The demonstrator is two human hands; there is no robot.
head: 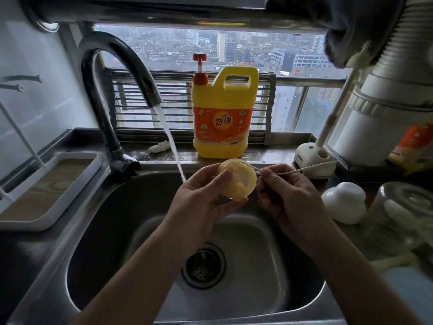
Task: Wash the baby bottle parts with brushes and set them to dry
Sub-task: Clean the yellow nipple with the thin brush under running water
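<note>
Two hands point(201, 195) point(289, 198), one yellow collar point(237, 181), one brush point(304, 169)

Both arms are hanging out over the sink point(257, 242), left hand point(201, 198) gripping the yellow bottle part point(241, 181), right hand point(288, 195) pinching a thin brush point(304, 169).

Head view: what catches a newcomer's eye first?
The yellow jug stands dead centre on the sill behind the sink. Just below it, over the basin, the left grip holds a yellow cap while the right grip pinches a thin brush whose tip is at the cap's rim. Water streams from the tap at left.
</note>
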